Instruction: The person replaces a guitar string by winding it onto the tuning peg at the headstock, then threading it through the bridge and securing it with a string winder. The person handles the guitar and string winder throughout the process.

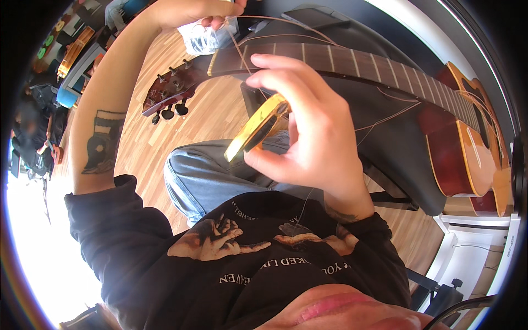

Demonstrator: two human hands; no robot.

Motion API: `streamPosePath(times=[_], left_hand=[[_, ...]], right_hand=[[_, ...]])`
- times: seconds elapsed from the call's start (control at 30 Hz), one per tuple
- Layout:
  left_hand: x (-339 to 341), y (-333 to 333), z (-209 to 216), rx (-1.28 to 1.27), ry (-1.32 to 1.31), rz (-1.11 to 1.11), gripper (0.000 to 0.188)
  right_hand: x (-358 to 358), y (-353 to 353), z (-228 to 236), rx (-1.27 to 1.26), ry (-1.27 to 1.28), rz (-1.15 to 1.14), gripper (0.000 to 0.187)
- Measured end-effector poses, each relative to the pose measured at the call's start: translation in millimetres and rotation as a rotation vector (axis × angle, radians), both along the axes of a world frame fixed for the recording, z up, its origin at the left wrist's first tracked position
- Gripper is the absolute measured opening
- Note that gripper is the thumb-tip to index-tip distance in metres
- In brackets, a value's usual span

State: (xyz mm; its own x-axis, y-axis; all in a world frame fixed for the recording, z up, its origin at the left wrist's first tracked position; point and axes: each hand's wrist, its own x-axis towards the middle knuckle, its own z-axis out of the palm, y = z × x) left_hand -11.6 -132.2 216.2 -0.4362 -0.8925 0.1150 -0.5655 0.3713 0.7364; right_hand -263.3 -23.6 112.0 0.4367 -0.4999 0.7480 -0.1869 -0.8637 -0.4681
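By the guitar fretboard (308,52), right hand (319,121) has its grip on a yellow-and-black tool (254,125), left hand (190,13) grip can't tell; I'd keep the copper-coloured string (240,52) kink-free.

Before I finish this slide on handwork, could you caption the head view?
Right hand holding a yellow-and-black object, a guitar neck beyond, left hand at the upper edge.

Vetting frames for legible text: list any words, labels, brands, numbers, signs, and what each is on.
Black sweatshirt: pale printed lettering, partly lost in folds; not transcribed here.
White frame at lower right: small, sideways dark marking; not transcribed.
Yellow object in the right hand: none I can make out.
Clear bag: too blurred to tell.
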Motion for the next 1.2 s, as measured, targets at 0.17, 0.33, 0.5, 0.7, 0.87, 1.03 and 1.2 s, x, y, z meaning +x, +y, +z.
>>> streamPosePath(times=[0.17,0.33,0.5,0.7,0.87,1.03,1.2], left_hand=[[17.7,-8.6,-1.8,-0.054,0.089,-0.030,0.036],[29.6,-9.6,-8.1,0.186,0.571,-0.134,0.052],[31.2,-13.5,1.1,0.026,0.370,-0.188,0.064],[43.0,-36.1,-5.9,-0.063,0.145,-0.113,0.062],[34.5,-45.8,-6.9,-0.253,0.058,-0.107,0.046],[24.1,-48.2,8.3,-0.225,0.250,0.024,0.024],[24.9,-47.7,20.4,-0.112,0.420,0.068,0.008]], right_hand=[[12.6,7.8,-3.4,0.047,0.033,0.051,0.063],[20.4,15.9,-14.8,0.056,0.054,-0.097,0.060],[17.4,15.3,-20.2,0.147,0.040,-0.046,0.047],[-0.6,9.4,-29.1,0.202,-0.146,-0.058,0.041],[-15.9,5.6,-25.9,0.127,-0.226,-0.142,0.036],[-26.2,2.5,-20.9,0.126,-0.320,-0.205,0.032],[-43.5,-1.7,-13.8,0.275,-0.437,-0.370,0.030]])
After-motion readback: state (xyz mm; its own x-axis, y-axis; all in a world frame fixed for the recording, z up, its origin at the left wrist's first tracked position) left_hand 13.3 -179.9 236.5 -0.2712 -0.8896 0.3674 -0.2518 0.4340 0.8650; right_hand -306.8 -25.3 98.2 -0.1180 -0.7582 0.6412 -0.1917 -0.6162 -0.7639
